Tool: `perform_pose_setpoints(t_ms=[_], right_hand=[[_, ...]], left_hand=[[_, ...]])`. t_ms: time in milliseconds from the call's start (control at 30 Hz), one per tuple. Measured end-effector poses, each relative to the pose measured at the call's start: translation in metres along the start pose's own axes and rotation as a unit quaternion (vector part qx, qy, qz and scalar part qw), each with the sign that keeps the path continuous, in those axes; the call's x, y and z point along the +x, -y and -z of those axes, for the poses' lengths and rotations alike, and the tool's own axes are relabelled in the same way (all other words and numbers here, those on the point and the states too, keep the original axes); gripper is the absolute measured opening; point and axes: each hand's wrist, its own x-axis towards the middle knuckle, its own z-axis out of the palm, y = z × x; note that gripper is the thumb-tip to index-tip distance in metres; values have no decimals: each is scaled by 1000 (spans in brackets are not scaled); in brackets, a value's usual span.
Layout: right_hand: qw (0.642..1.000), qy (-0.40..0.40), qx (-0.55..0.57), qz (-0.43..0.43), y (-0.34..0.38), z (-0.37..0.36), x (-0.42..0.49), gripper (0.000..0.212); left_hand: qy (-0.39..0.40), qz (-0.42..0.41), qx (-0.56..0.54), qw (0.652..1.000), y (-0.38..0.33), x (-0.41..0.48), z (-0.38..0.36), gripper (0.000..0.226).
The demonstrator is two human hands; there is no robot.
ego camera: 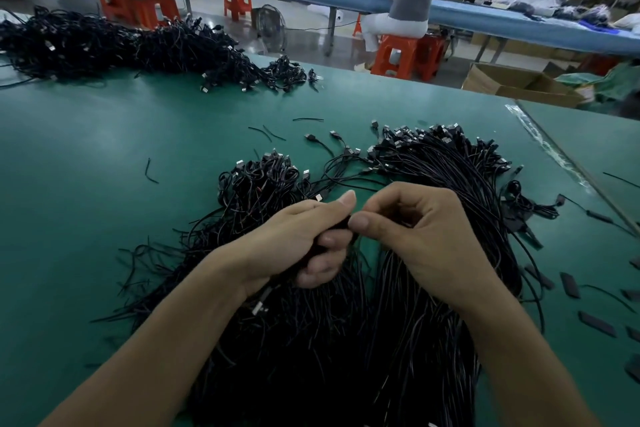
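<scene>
Fingers of left hand point(304, 236) and right hand point(419, 229) hide the gripped cable point(341, 224).

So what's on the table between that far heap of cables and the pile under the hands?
In the head view, mostly bare green table, with just a few short black wire offcuts scattered about.

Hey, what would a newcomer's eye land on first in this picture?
Both hands meet at centre: the left hand grips a black cable bundle and the right hand pinches it. Under them a heap of black USB cables sprawls over the green table, with another heap at far left.
</scene>
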Motion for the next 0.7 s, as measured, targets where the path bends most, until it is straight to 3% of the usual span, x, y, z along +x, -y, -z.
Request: perform_pose_setpoints(t_ms=[67, 167, 367, 467, 567, 633, 700], right_hand=[[994, 37, 100, -34, -3, -1, 0, 9], [995, 55, 63, -50, -3, 1, 0, 12], [995, 14, -99, -29, -3, 3, 2, 16], [992, -16, -123, -18, -4, -8, 1, 18], [988, -49, -148, 16, -5, -19, 1, 19], [988, -63, -137, 31, -5, -23, 2, 19], [990, -67, -120, 35, -6, -24, 4, 18]], left_hand=[[44, 2, -39, 998, -1, -2, 4, 53], [43, 11, -46, 998, -1, -2, 4, 53], [-132, -43, 128, 982, 6, 6, -3, 59], [-148, 20, 48, 988, 7, 9, -4, 49], [-87, 90, -83, 989, 6, 9, -6, 53], [-67, 118, -81, 987, 6, 9, -6, 70], [-106, 128, -5, 986, 7, 8, -5, 82]])
